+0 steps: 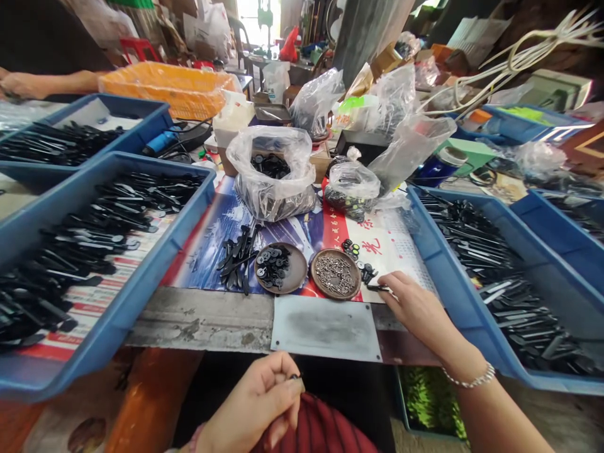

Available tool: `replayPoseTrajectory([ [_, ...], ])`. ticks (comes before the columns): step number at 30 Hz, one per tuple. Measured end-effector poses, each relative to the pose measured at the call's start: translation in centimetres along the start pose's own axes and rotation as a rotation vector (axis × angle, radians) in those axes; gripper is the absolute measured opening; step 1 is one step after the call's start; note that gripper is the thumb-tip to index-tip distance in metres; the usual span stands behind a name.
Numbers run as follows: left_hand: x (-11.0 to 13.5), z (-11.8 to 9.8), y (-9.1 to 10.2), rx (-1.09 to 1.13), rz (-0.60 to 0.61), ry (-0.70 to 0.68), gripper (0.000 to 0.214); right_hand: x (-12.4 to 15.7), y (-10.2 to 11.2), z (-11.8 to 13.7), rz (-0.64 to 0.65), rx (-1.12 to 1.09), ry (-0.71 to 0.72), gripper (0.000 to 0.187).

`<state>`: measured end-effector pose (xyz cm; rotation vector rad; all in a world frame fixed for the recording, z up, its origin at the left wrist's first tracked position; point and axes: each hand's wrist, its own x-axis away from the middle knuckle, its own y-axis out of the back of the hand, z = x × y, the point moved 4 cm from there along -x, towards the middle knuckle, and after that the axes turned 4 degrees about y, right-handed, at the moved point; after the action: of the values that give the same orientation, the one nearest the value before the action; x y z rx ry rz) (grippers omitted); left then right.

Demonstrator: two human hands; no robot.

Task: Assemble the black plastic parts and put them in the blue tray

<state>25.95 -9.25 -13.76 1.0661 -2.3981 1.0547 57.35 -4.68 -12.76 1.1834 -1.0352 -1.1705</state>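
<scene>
My left hand (264, 399) is closed in front of the table edge, thumb and forefinger pinching a small dark piece (295, 377) that is mostly hidden. At the table's front right, my right hand (415, 308) has its fingertips closed on a small black part (378, 287). Just beyond those fingertips lie several small black pieces (367, 272). Left of them stands a round dish of small metal screws or pins (336, 274). A second dish holds round black discs (274, 265), with a pile of long black plastic pieces (237, 258) beside it.
Blue trays of black parts flank me on the left (101, 314) and right (453, 302). Plastic bags of black parts (274, 195) stand behind the dishes. A grey metal plate (325, 328) lies at the table edge. Another person's arm (51, 85) shows at far left.
</scene>
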Motion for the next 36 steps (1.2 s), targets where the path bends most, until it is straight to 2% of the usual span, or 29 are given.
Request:
replayPoseTrajectory([
  [4,-0.3,0.0,-0.3,-0.025,0.011,0.017,0.039,0.2,-0.1,-0.1,0.068,0.025,-0.004,0.021],
  [6,-0.4,0.0,-0.3,-0.029,0.012,0.018,0.038,0.8,0.4,-0.2,0.050,-0.014,-0.022,0.019],
  [8,-0.5,-0.1,-0.2,-0.021,0.012,0.013,0.038,1.8,1.1,0.1,-0.013,-0.161,-0.053,0.015],
  [10,-0.6,-0.1,-0.2,-0.015,0.004,0.004,0.038,3.2,1.8,1.1,-0.067,-0.435,-0.114,0.016],
  [13,-1.0,-0.2,-0.4,-0.003,-0.009,-0.005,0.035,5.0,1.3,4.8,-0.015,-0.998,-0.220,0.034],
  [16,-1.5,-0.2,-0.9,0.014,0.006,-0.014,0.034,5.6,-0.1,10.4,0.189,-1.438,-0.229,0.039],
  [18,-1.6,-0.3,-1.1,0.018,0.011,-0.032,0.034,5.3,-1.0,13.6,0.329,-1.566,-0.149,0.035],
  [20,-1.6,-0.4,-1.1,0.020,-0.001,-0.057,0.034,4.7,-1.5,15.5,0.389,-1.600,-0.081,0.028],
  [23,-1.1,-0.6,-0.5,0.026,-0.046,-0.071,0.032,3.7,-2.0,15.8,0.321,-1.638,-0.135,0.021],
  [27,-0.5,-0.6,0.1,0.039,-0.113,-0.068,0.029,3.3,-3.0,14.9,0.203,-1.806,-0.339,0.033],
  [30,-0.4,-0.6,0.1,0.045,-0.128,-0.071,0.029,3.2,-3.5,14.9,0.157,-1.915,-0.426,0.038],
  [36,-0.4,-1.1,0.0,0.042,-0.132,-0.084,0.030,3.1,-3.2,15.5,0.119,-1.988,-0.552,0.036],
])
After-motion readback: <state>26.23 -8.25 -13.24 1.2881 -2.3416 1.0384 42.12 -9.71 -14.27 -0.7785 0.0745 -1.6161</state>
